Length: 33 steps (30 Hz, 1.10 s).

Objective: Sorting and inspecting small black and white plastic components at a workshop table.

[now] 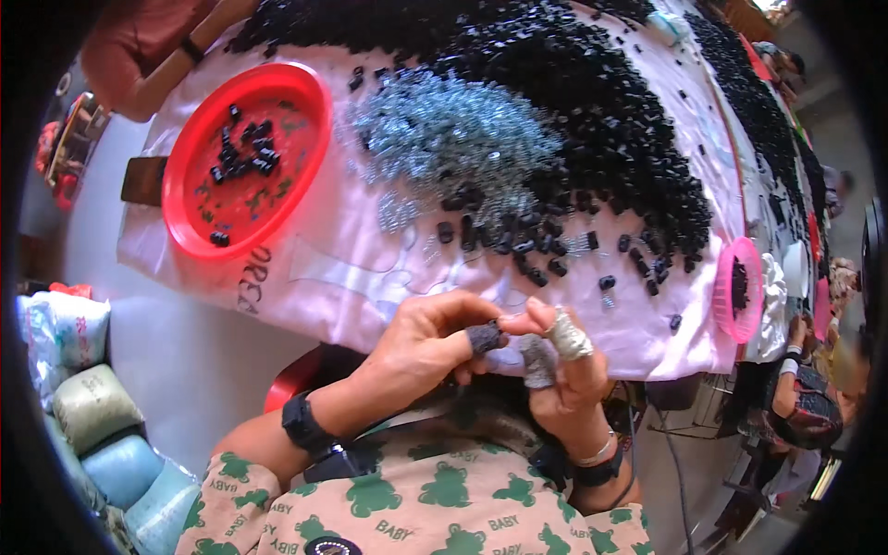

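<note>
My left hand [425, 342] and my right hand [575, 379] meet in front of me at the table's near edge, fingertips pinched together. Whatever lies between them is too small and covered to make out. A dark grey wrap covers the left thumb; silvery and grey wraps cover the right index finger and thumb. Just beyond my hands lie loose small black plastic pieces [529, 268], thinning out from a large black heap [629, 148]. Beside that heap is a mound of small clear bluish plastic pieces [453, 129].
A red round tray [314, 120] with some black pieces stands at the left of the pink-white cloth [342, 277]. A pink basket [731, 319] holding black pieces sits at the right edge. Another person's arm [180, 60] reaches in at far left. Stuffed sacks [97, 402] lie lower left.
</note>
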### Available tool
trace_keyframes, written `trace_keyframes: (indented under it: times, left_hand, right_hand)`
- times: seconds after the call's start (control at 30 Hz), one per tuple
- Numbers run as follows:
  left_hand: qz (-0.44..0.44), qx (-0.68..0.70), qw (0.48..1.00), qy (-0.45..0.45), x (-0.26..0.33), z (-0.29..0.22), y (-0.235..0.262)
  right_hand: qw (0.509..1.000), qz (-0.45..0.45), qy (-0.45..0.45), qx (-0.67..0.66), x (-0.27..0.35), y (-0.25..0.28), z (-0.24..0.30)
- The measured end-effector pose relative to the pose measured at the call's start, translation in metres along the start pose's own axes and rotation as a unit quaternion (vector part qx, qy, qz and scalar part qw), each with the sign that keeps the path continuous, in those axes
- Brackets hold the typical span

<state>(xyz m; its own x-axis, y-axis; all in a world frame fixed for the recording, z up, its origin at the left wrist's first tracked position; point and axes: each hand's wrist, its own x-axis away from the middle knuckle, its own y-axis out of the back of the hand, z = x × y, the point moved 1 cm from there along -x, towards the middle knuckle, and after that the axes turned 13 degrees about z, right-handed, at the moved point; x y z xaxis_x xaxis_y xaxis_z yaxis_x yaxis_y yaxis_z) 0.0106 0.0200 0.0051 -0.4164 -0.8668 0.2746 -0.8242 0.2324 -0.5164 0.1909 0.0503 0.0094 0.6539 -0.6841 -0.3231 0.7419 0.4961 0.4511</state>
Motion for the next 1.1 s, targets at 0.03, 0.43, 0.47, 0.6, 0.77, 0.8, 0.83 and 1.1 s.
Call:
trace_keyframes:
  times: [0.03,0.43,0.47,0.6,0.77,0.8,0.83,1.1]
  left_hand:
    - [-0.006,-0.006,1.0,0.006,0.001,-0.002,-0.001]
    - [-0.014,0.041,0.999,-0.025,-0.001,0.0,0.006]
    - [-0.013,0.037,0.999,-0.023,-0.001,-0.001,0.006]
    - [-0.008,0.027,0.999,-0.016,-0.002,0.0,0.005]
    - [-0.003,0.025,1.0,-0.005,-0.001,-0.002,0.006]
    - [0.0,0.022,1.0,0.006,-0.001,-0.002,0.007]
    - [0.0,0.023,1.0,0.006,-0.002,-0.002,0.007]
    - [0.004,0.003,0.999,0.037,-0.001,-0.003,0.006]
  right_hand:
    - [1.0,-0.004,0.0,-0.018,-0.001,0.0,0.002]
    - [0.956,-0.176,-0.233,0.02,0.0,0.059,-0.025]
    - [0.955,-0.176,-0.237,0.023,-0.002,0.064,-0.027]
    - [0.956,-0.15,-0.251,0.038,-0.015,0.073,-0.028]
    - [0.963,-0.055,-0.202,0.171,-0.044,0.085,-0.039]
    - [0.958,-0.039,-0.192,0.209,-0.049,0.087,-0.041]
    - [0.951,-0.023,-0.182,0.247,-0.054,0.088,-0.043]
    - [0.915,0.102,-0.163,0.354,-0.078,0.078,-0.051]
